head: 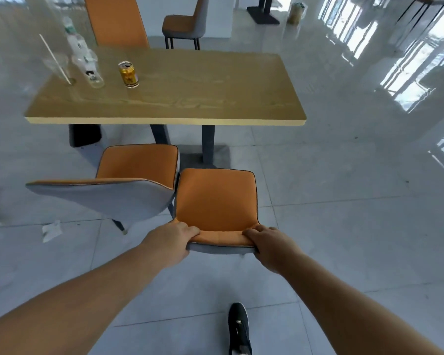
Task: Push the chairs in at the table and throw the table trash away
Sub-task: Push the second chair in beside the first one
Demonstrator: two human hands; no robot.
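Note:
An orange chair with a grey back stands on the floor a little short of the wooden table. My left hand and my right hand both grip the top of its backrest. A second orange chair stands just to its left, turned at an angle, its seat near the table edge. On the table's far left are a gold can, a clear plastic bottle and a clear cup with a straw.
A third orange chair sits at the table's far side, and another chair stands behind it. Crumpled paper lies on the tiled floor at left. My black shoe is below. Open floor spreads to the right.

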